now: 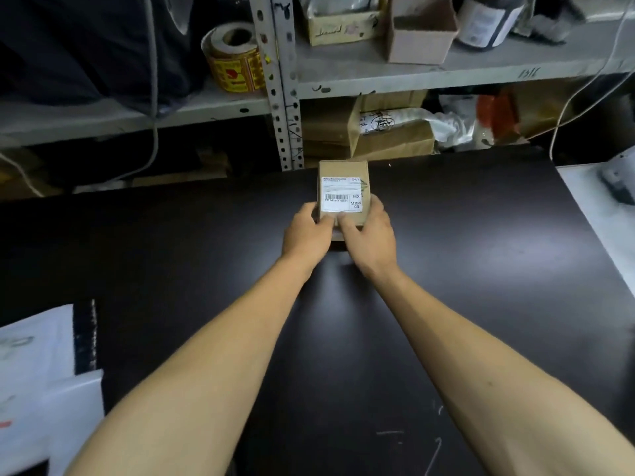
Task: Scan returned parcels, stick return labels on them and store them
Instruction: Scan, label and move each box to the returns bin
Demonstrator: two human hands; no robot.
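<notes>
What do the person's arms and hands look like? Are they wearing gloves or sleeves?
No gloves and no sleeves in view. Both forearms are bare right up to the bottom edge of the picture. The left hand and the right hand are bare too. I can see no watch, bracelet or ring on them. The right forearm has a tiny dark spot on it, and that is the only mark that shows.

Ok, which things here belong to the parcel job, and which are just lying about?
In the job:
small cardboard parcel, gripped by left hand and right hand
white barcode label on its top

Lying about:
yellow sticker roll on the shelf
open cardboard box
dark bottle
white papers
</notes>
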